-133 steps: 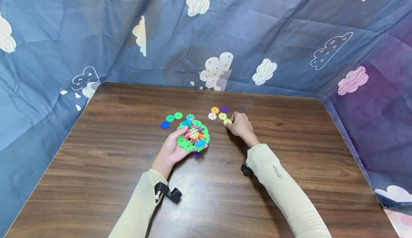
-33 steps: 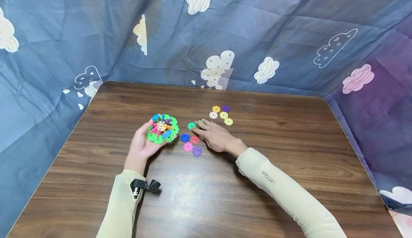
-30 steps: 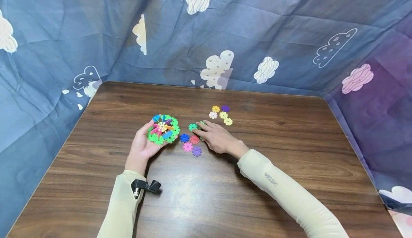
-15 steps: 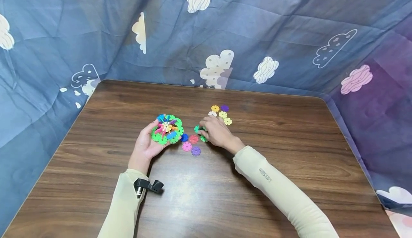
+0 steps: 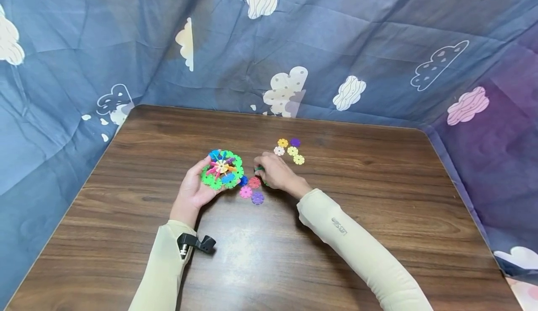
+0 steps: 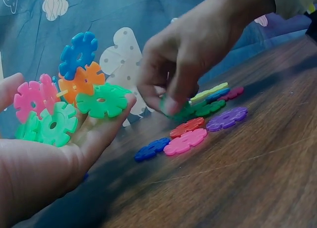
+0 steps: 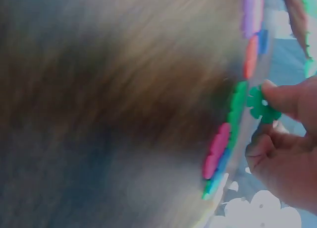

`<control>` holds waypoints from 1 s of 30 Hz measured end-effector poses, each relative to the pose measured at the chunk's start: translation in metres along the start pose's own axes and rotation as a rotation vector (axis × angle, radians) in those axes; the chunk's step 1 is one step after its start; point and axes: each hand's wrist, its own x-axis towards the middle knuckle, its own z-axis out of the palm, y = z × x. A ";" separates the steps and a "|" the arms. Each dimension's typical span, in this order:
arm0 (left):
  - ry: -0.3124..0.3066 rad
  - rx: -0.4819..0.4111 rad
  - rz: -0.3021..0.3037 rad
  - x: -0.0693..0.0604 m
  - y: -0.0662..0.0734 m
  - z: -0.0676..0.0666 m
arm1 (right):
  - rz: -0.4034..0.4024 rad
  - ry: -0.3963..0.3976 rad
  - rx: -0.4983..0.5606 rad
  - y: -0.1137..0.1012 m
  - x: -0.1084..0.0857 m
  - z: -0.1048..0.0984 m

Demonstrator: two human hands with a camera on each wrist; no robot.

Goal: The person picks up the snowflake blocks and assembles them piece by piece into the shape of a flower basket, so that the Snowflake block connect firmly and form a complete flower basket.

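My left hand (image 5: 195,187) holds a wheel (image 5: 222,167) built of interlocking snowflake discs, with a bright green ring and pink, orange, blue and purple discs inside. The thumb lies at its upper left and the other fingers are underneath, partly hidden. A green snowflake disc (image 7: 262,105) is pinched between thumb and fingers of my right hand (image 5: 275,170), lifted slightly off the table. Close below that hand lie a red disc (image 5: 254,183), a pink disc (image 5: 245,192), a purple disc (image 6: 227,119) and a dark blue disc (image 6: 152,149). More discs sit partly hidden behind the right hand.
Farther back on the wooden table (image 5: 357,171) lie loose discs: an orange one (image 5: 283,142), a dark purple one (image 5: 295,142), a white one (image 5: 279,151) and yellow ones (image 5: 299,159). A blue cloud-print cloth (image 5: 227,59) hangs behind the table's far edge.
My right hand has gone from the yellow discs to the green ones and pinched one there. My left hand went left with the wheel, then drifted back right.
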 end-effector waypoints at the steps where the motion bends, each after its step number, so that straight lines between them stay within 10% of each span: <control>1: -0.004 0.008 0.001 0.000 0.000 0.000 | 0.006 0.001 0.043 -0.002 -0.001 -0.003; 16: -0.108 0.045 -0.021 0.002 -0.002 0.005 | 0.225 -0.232 1.038 -0.028 -0.022 -0.035; 30: -0.111 0.059 -0.038 0.006 -0.006 0.004 | 0.339 -0.171 1.093 -0.033 -0.022 -0.020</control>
